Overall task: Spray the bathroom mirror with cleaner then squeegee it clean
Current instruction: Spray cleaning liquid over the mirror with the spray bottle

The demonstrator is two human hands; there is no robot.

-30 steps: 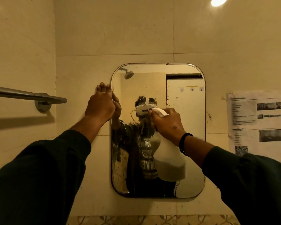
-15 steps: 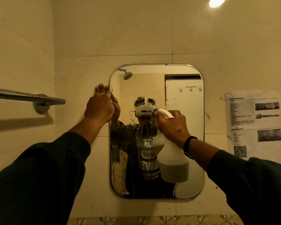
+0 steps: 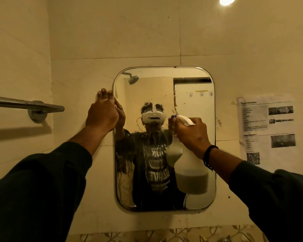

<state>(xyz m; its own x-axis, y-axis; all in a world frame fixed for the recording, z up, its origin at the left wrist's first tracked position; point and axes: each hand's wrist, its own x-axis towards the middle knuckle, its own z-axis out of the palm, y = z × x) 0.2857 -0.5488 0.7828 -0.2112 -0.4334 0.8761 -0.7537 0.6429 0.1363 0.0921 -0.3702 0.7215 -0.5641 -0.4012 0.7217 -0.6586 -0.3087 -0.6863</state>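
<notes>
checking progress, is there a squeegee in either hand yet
No: the right hand grips the spray bottle, and the left hand rests on the mirror edge.

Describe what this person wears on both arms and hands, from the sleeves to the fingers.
Both arms wear dark, loose long sleeves, pushed up so the forearms are bare: the left sleeve and the right sleeve. The bare left hand shows no ring or glove. The bare right hand has a black corded wristband at its wrist.
</notes>
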